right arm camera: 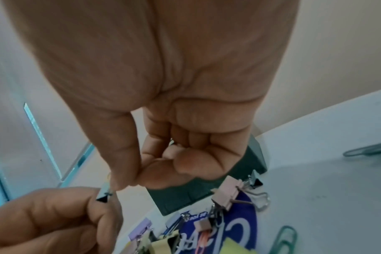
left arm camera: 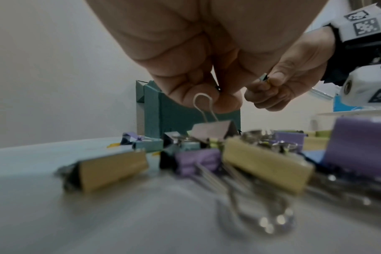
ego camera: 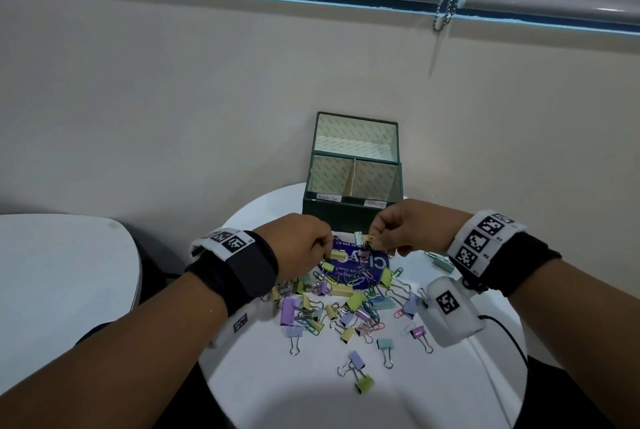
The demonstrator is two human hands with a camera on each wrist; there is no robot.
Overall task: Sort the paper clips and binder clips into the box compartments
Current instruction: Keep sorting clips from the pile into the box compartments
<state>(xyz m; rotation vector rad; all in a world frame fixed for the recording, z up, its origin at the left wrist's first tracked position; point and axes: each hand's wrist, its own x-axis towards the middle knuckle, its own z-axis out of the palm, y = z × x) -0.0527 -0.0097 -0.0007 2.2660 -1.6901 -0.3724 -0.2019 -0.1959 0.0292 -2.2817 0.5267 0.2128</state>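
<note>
A dark green box (ego camera: 332, 217) stands open at the back of the round white table (ego camera: 433, 390), with a divider (ego camera: 351, 177) between its two labelled compartments. In front of it lies a pile of pastel binder clips and paper clips (ego camera: 346, 305). My right hand (ego camera: 375, 240) pinches a small pale blue binder clip (right arm camera: 104, 194) just above the pile, close to the box front. My left hand (left arm camera: 215, 101) pinches the wire handle (left arm camera: 203, 104) of a pale pink binder clip (left arm camera: 213, 130) that rests on the pile. The two hands are close together.
A blue round printed card (ego camera: 360, 267) lies under the far part of the pile. A lone teal binder clip (ego camera: 441, 260) sits to the right of it. A second white table (ego camera: 62, 290) stands at the left. A black cable (ego camera: 512, 335) crosses the right table edge.
</note>
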